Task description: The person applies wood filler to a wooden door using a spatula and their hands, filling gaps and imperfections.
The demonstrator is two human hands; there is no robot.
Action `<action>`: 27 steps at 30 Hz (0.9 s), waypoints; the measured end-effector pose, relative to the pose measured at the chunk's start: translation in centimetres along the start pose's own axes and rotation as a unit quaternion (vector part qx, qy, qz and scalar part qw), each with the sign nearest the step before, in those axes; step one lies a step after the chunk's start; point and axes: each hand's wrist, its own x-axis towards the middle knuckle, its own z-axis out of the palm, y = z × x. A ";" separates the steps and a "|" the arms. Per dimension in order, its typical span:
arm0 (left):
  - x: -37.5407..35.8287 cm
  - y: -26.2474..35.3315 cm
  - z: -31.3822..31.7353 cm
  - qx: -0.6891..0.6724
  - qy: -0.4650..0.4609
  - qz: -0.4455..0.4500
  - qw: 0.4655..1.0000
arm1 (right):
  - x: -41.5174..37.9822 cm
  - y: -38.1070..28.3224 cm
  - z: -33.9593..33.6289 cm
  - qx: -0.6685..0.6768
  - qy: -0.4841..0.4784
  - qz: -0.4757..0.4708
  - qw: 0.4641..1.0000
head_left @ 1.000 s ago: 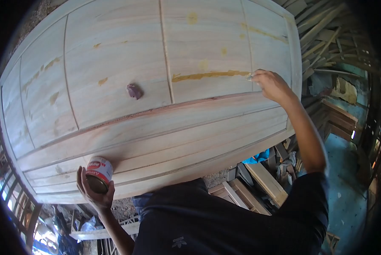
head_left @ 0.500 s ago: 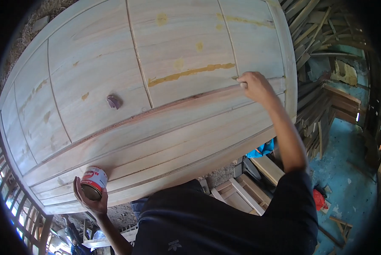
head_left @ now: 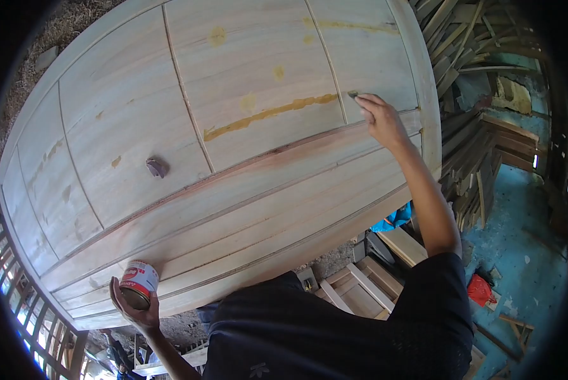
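Observation:
My left hand [head_left: 139,315] is wrapped round a tin can [head_left: 142,278] with a red and white label, held over the near edge of the pale wooden panel [head_left: 132,196]. Pinched in my right hand [head_left: 385,120] is a small putty knife [head_left: 352,94], mostly hidden by the fingers. Its dark tip is at the panel surface, just right of a groove. Left of that groove runs a long streak of yellow-brown putty [head_left: 271,116]. A crumpled purple-grey piece, perhaps sandpaper [head_left: 156,168], lies on the panel's middle section.
Wooden strips [head_left: 471,152] are piled beyond the panel's right end. A slatted wooden piece [head_left: 27,285] stands at the lower left. Wooden frames [head_left: 357,288] lie below the panel's near edge, and a red bag [head_left: 480,290] is on the blue floor [head_left: 518,253].
My right hand has moved up the panel, from near the lower ledge to beside the groove, with the putty knife. The view has shifted slightly; my left hand still holds the can.

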 end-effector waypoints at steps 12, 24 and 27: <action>-0.1 0.0 0.2 -0.011 -0.003 -0.003 1.000 | 2.9 -2.6 0.1 -0.070 -0.079 0.038 0.994; 0.1 0.1 0.1 -0.012 -0.003 0.002 1.000 | 1.0 0.2 -3.1 -0.050 -0.103 0.072 0.991; -0.1 -0.1 0.2 -0.009 -0.002 0.014 1.000 | 1.8 1.5 -1.0 -0.053 -0.075 0.092 0.992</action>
